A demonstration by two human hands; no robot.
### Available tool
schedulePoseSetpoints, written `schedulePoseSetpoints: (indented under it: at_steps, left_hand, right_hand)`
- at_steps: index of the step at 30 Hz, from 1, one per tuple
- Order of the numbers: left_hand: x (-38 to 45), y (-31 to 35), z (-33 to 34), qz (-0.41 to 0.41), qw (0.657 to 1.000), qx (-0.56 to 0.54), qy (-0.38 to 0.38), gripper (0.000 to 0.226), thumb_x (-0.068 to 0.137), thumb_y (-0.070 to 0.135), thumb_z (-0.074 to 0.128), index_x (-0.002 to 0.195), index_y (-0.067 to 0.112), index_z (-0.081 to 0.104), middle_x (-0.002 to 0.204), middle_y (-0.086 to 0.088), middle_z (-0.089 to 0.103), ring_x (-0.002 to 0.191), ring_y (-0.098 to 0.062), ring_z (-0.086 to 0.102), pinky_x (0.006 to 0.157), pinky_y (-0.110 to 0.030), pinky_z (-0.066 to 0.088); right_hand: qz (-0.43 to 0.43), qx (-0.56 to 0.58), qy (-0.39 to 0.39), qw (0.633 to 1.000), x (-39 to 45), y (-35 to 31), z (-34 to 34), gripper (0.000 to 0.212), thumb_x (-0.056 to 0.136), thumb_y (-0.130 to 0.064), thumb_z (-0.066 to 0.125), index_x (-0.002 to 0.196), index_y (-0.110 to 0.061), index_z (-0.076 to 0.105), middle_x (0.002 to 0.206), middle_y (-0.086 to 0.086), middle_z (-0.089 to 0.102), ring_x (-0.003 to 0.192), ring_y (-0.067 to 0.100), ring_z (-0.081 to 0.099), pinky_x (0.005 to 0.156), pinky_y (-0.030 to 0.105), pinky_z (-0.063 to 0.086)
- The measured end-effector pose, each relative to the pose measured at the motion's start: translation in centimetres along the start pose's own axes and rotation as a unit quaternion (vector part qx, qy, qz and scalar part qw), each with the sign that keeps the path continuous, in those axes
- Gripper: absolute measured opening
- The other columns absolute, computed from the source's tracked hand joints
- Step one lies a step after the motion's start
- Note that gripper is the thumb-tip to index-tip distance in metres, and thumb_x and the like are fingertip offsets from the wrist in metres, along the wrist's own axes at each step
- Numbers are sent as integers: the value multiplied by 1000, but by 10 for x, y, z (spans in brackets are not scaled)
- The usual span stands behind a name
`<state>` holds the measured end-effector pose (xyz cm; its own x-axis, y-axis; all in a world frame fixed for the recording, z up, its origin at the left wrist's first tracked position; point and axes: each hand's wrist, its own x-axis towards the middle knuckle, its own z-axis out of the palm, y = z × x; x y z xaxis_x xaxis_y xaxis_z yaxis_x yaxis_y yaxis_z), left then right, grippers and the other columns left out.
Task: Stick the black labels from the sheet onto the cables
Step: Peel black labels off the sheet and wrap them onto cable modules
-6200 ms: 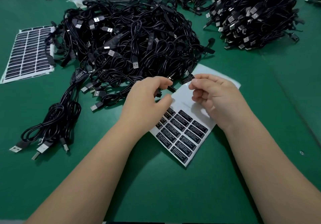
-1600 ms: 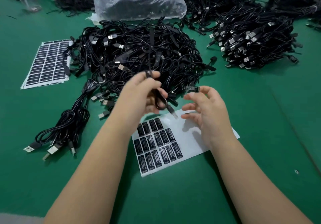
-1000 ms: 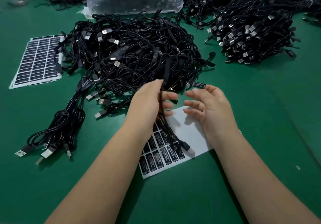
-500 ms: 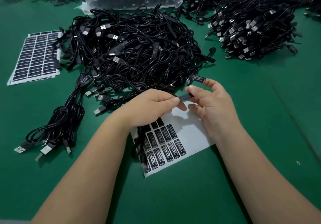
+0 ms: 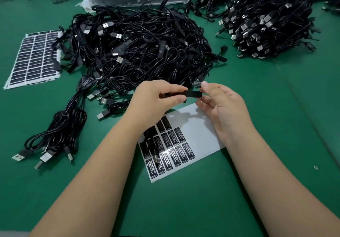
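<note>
Green felt tabletop (image 5: 239, 190) heaped with tangled black USB cables (image 5: 143, 47); left hand (image 5: 156, 101) pinching flat black controller (image 5: 193, 94), right hand (image 5: 223, 108) fingertip-holding black label (image 5: 197, 83) above white sticker sheet (image 5: 198, 130).

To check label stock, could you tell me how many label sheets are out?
2: a partly used sheet at centre front, a full sheet far left; more may be stacked under it.

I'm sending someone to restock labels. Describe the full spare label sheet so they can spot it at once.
Start at the big pile of black cables in the middle of the green table. Just left of it lies the spare label sheet, its edge under some cables. Unlike the half-empty sheet under the hands, black labels cover it fully.
</note>
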<state>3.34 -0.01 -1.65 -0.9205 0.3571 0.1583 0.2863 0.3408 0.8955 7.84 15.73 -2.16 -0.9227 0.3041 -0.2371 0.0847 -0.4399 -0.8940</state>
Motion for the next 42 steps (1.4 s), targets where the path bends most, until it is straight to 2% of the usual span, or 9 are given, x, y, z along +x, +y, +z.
schedulePoseSetpoints:
  at_steps: [3, 6, 11, 16, 19, 26, 30, 33, 42]
  left_hand:
    - [0, -1, 2, 2, 1000, 5, 7, 27, 83, 21, 74, 86, 48, 69, 79, 9, 69, 61, -2, 53, 60, -15, 44]
    - [0, -1, 3, 3, 1000, 5, 8, 28, 83, 22, 74, 86, 50, 68, 79, 14, 70, 62, -2, 55, 62, -17, 47]
    - [-2, -3, 8, 12, 1000, -15, 14, 25, 80, 20, 77, 92, 42, 72, 77, 24, 69, 66, 8, 59, 65, -8, 44]
    - [-1, -5, 9, 28, 999, 1, 32, 24, 77, 25, 80, 98, 34, 74, 83, 17, 71, 78, 4, 63, 74, -12, 48]
    - [0, -5, 9, 25, 999, -1, 35, 23, 78, 24, 79, 99, 31, 75, 80, 20, 69, 74, 8, 60, 71, -9, 45]
    - [1, -6, 7, 22, 1000, -13, 13, 23, 77, 25, 79, 92, 41, 72, 76, 25, 69, 67, 8, 58, 66, -9, 44]
    - [1, -6, 6, 23, 1000, -20, 1, 26, 78, 24, 78, 87, 47, 69, 72, 24, 67, 60, 7, 54, 61, -8, 42]
    - [1, -6, 5, 14, 1000, -22, -6, 28, 79, 22, 78, 86, 47, 68, 70, 26, 67, 62, 8, 56, 62, -7, 42]
    - [1, -6, 6, 0, 999, -32, -11, 25, 78, 23, 78, 91, 43, 72, 85, 13, 72, 80, -14, 66, 74, -23, 52]
  right_hand:
    - [12, -14, -10, 1000, 0, 1, 0, 10, 83, -11, 70, 74, -11, 66, 78, 6, 70, 72, 15, 64, 69, 23, 56]
    - [9, -24, -9, 1000, 0, 1, -1, 6, 84, -8, 69, 79, -8, 68, 75, 5, 72, 70, 12, 67, 66, 21, 55]
    - [2, -17, -3, 1000, -1, 0, -2, 6, 82, -4, 70, 77, -5, 70, 72, 7, 72, 68, 12, 68, 65, 20, 55]
    - [2, -18, -15, 1000, -2, 0, -1, 12, 80, -3, 72, 69, -8, 73, 69, 7, 71, 66, 13, 67, 65, 20, 54]
    - [-8, -42, -20, 999, -2, 0, -1, 21, 79, -5, 73, 60, -14, 75, 67, 5, 70, 68, 13, 67, 67, 19, 54]
    - [-13, -60, -10, 998, -1, 1, -2, 20, 78, -9, 75, 59, -16, 72, 63, 1, 68, 63, 9, 64, 64, 20, 53]
    - [-35, -95, 2, 995, -1, 3, -2, 15, 79, -8, 74, 68, -15, 68, 63, -2, 67, 63, 9, 63, 65, 22, 54]
    - [-31, -87, -14, 996, -1, 3, -2, 8, 79, -9, 74, 74, -14, 70, 70, -1, 69, 67, 8, 64, 63, 20, 52]
    - [-22, -125, 5, 992, 3, 6, -4, 11, 78, -13, 76, 69, -13, 68, 58, -5, 64, 57, 7, 60, 64, 21, 54]
